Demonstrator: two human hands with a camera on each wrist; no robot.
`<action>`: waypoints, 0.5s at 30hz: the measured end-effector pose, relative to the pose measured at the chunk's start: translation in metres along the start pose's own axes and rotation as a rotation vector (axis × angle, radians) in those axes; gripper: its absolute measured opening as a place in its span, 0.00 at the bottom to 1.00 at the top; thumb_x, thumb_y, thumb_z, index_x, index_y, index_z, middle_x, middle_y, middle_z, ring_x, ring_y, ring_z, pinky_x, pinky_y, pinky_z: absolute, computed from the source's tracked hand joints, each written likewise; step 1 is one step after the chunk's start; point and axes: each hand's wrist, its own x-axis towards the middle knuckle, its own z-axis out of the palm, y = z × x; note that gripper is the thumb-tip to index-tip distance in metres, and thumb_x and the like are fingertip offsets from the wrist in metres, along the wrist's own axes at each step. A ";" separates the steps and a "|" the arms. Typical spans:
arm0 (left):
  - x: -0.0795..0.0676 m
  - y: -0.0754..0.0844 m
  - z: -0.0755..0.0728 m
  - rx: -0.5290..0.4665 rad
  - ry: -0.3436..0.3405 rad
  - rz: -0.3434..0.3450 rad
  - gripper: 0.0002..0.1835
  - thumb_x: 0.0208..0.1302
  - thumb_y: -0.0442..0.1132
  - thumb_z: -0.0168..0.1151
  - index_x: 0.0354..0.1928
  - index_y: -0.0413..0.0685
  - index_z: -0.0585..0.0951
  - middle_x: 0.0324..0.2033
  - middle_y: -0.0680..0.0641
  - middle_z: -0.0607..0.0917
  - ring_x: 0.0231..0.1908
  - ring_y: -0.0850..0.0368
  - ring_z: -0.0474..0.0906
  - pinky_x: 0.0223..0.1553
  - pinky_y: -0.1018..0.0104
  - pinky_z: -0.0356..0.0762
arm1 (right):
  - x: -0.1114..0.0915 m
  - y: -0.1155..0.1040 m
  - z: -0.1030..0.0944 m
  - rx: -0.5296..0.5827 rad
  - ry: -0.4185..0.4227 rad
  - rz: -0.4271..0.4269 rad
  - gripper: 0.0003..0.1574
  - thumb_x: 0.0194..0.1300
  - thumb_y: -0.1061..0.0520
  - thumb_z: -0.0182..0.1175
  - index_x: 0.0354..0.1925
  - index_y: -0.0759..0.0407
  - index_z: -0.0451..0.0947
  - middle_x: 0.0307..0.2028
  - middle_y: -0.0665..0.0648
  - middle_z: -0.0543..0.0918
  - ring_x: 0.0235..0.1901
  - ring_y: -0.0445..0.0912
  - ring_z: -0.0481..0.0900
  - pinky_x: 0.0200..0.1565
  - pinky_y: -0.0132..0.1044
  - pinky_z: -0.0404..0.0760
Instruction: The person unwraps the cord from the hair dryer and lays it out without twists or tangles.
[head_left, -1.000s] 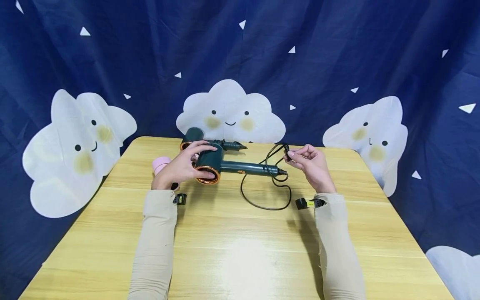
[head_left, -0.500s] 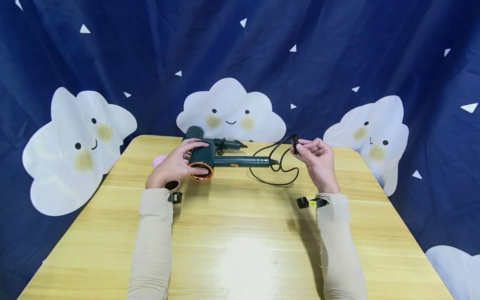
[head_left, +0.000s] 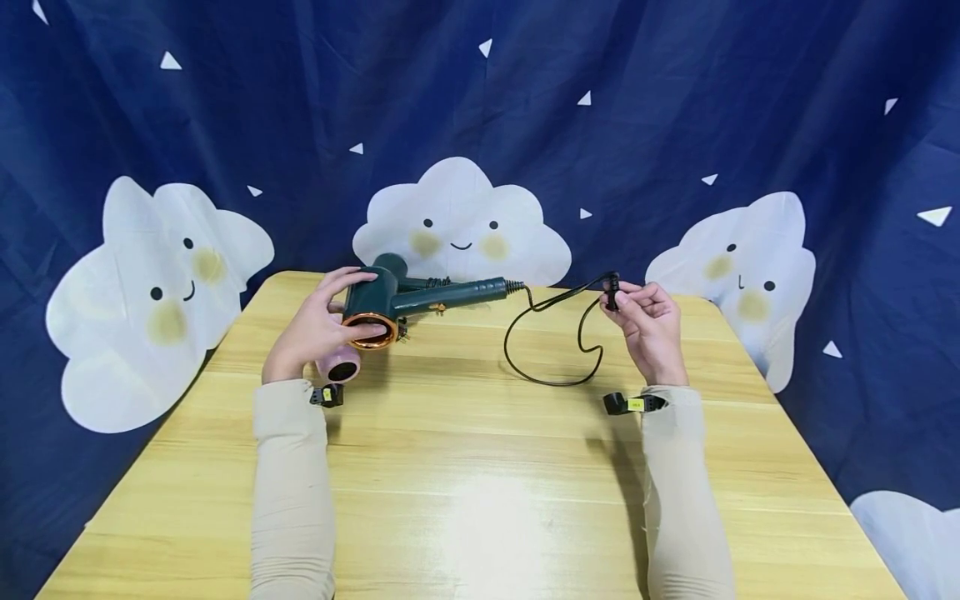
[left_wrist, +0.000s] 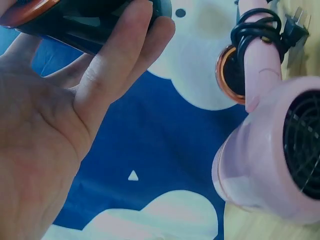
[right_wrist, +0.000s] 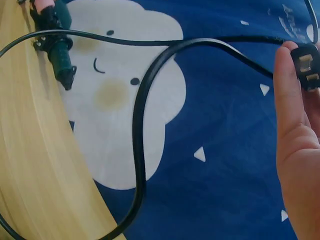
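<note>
My left hand [head_left: 303, 332] grips a dark green hair dryer [head_left: 366, 293] by its barrel, thumb at the copper-ringed end. The dryer is held above the table, its handle pointing right. My right hand [head_left: 654, 337] pinches the black plug [head_left: 612, 293] between thumb and fingers; its metal prongs face the camera in the right wrist view. The black cord [right_wrist: 139, 145] hangs in a loose loop between handle and plug. Below my left hand lies a pink hair dryer [left_wrist: 250, 162], partly hidden in the head view, with its own cord wound round the handle.
A second green hair dryer [head_left: 394, 264] lies at the table's back, mostly hidden behind the held one, with cord wound on its handle [right_wrist: 61, 57]. The wooden table [head_left: 480, 450] ends at a blue curtain [head_left: 480, 92] with printed clouds.
My left hand has moved left with the green hair dryer, whose handle now tilts up to the right. My right hand has moved right with the plug, and the cord is more spread out.
</note>
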 end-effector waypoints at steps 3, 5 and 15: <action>-0.003 0.000 -0.005 -0.012 0.032 -0.006 0.42 0.55 0.43 0.82 0.72 0.67 0.73 0.80 0.54 0.56 0.56 0.35 0.82 0.50 0.75 0.79 | -0.001 -0.003 -0.008 0.000 -0.008 0.015 0.10 0.66 0.78 0.60 0.34 0.66 0.76 0.44 0.63 0.91 0.39 0.55 0.92 0.49 0.46 0.89; -0.005 0.000 -0.007 -0.006 0.053 -0.011 0.42 0.55 0.43 0.82 0.72 0.68 0.73 0.80 0.55 0.56 0.58 0.35 0.81 0.51 0.78 0.77 | -0.001 -0.006 -0.014 -0.013 -0.013 0.029 0.11 0.66 0.79 0.59 0.34 0.67 0.76 0.44 0.63 0.91 0.38 0.54 0.92 0.49 0.46 0.89; -0.009 0.002 -0.011 0.008 0.070 -0.035 0.42 0.55 0.45 0.82 0.72 0.68 0.74 0.80 0.57 0.57 0.59 0.35 0.80 0.50 0.81 0.75 | -0.012 -0.028 -0.069 -0.006 -0.189 0.159 0.19 0.71 0.82 0.45 0.46 0.72 0.79 0.48 0.66 0.90 0.46 0.55 0.91 0.52 0.45 0.88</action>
